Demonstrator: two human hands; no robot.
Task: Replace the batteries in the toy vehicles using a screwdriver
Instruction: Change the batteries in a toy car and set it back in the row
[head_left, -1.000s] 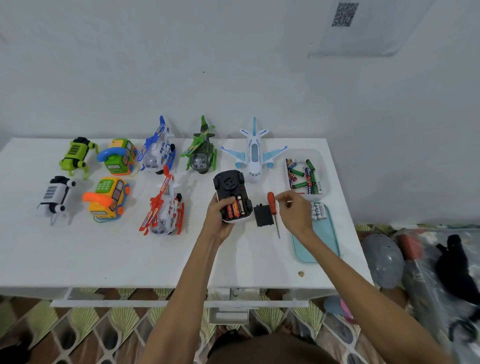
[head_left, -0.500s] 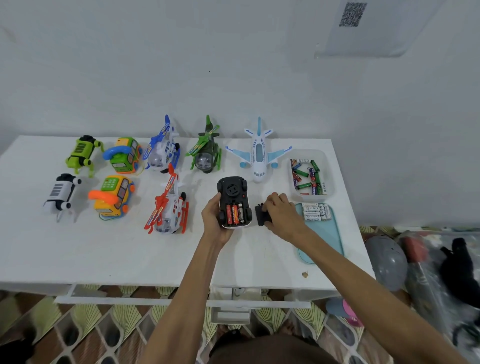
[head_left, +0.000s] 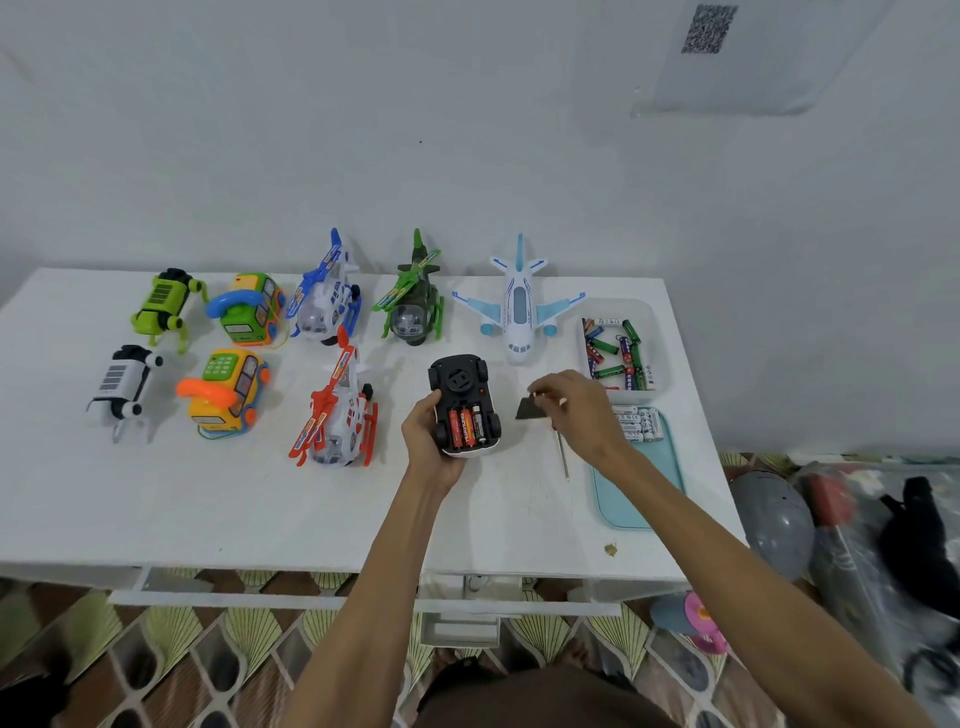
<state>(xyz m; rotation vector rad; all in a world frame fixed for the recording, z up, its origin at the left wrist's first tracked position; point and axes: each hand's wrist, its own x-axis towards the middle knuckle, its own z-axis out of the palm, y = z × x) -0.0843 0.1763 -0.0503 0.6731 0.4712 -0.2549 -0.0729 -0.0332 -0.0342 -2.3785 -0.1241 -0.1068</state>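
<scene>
**Lid in a pinch, car belly-up**

The right hand (head_left: 584, 410) pinched the black lid (head_left: 530, 409) by its top edge. The left hand (head_left: 428, 444) gripped the car (head_left: 464, 387) just beside it, with three batteries (head_left: 467, 426) showing. The pinch looked thin — the lid could slip and fall. The screwdriver (head_left: 562, 456) lay under that wrist, so a low move might knock it off the table (head_left: 208, 509).
</scene>
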